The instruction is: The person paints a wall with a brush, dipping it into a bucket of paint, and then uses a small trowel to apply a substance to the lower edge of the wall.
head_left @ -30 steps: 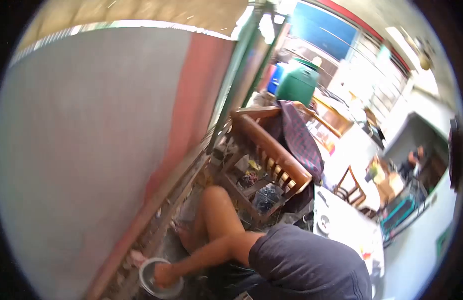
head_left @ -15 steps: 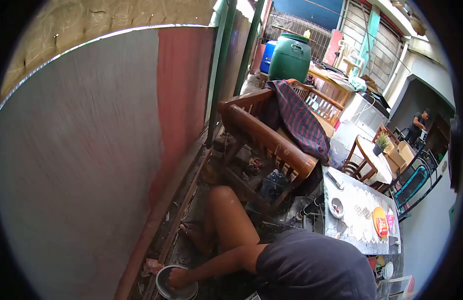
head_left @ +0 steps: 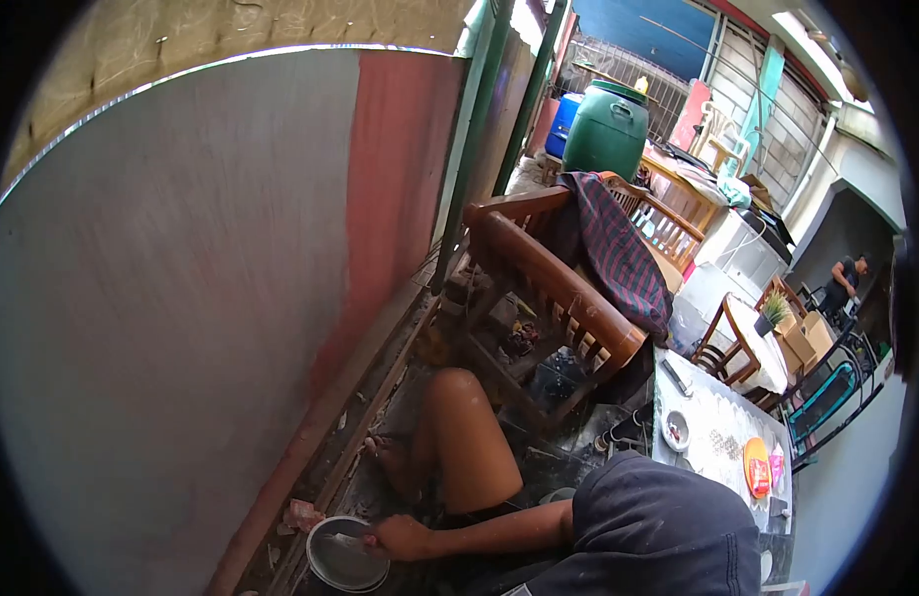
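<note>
My right hand [head_left: 402, 537] is closed around what looks like a paintbrush [head_left: 352, 542], at the right rim of a round pail [head_left: 313, 569]. The brush's pale end reaches over the grey contents of the pail, and its handle is mostly covered by my fingers. Beside the pail lies a crumpled pinkish scrap [head_left: 301, 515]. My bent leg [head_left: 469, 437] stands just above my forearm. My left hand is out of view.
A wall [head_left: 201, 219], grey with a red strip, rises at the left. Ahead stands a wooden bench [head_left: 564, 283] with a checked cloth. A low table [head_left: 712, 402] holds a bowl and an orange plate. Farther back are a green drum [head_left: 604, 131] and another person [head_left: 843, 283].
My right hand has come up out of the pail to its right rim, bringing the brush into sight. My view has shifted, so the surroundings sit farther right.
</note>
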The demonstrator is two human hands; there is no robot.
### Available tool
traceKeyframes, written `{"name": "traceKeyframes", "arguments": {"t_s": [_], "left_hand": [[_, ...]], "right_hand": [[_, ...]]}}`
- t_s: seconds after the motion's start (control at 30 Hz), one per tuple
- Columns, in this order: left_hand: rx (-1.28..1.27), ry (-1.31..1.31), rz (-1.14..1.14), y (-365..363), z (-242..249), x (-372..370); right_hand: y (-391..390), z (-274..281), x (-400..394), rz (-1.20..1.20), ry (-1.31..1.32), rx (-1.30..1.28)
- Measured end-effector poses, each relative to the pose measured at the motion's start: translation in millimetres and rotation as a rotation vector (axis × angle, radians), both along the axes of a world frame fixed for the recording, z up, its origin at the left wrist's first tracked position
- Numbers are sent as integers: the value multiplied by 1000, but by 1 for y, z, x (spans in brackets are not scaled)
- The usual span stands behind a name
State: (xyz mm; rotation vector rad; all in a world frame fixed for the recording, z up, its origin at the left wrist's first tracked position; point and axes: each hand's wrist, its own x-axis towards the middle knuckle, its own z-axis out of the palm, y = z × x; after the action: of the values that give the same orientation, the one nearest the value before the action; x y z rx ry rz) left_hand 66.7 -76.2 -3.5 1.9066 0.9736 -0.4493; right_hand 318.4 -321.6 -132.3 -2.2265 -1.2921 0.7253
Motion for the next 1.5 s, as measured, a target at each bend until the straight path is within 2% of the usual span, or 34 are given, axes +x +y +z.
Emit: {"name": "traceKeyframes", "arguments": {"t_s": [0.13,0.33,0.43,0.53,0.63,0.73,0.83,0.93,1.0,1.13,1.23,1.33,1.5], "left_hand": [[11,24,37,-5,6,-5],[74,28,-10,-11,9,-13],[13,3,63,-12,17,-13],[57,-34,103,-10,0,-10],[136,-100,54,-4,-22,-13],[158,-190,93,-7,-29,-21],[162,-153,122,-10,-14,-14],[189,-166,93,-9,-23,-13],[193,-211,98,-9,-32,-20],[163,-168,133,-8,-22,-15],[158,-135,134,-5,-19,-12],[161,-93,116,-5,-17,-10],[191,-126,110,-6,-18,-14]], "right_hand": [[-9,-22,13,-24,55,-115],[-33,-46,30,86,106,-319],[-40,-33,32,164,180,-171],[-26,-22,37,84,677,-598],[-31,-56,37,240,733,-798],[-44,-71,26,191,332,-536],[-57,-82,25,266,147,-286],[-48,-15,12,169,165,-342],[-48,-1,6,100,92,-328],[-50,0,0,92,-26,-209],[-41,8,-5,117,-93,-330],[-45,-3,0,203,-127,-253],[-39,2,-5,216,-199,-297]]}}
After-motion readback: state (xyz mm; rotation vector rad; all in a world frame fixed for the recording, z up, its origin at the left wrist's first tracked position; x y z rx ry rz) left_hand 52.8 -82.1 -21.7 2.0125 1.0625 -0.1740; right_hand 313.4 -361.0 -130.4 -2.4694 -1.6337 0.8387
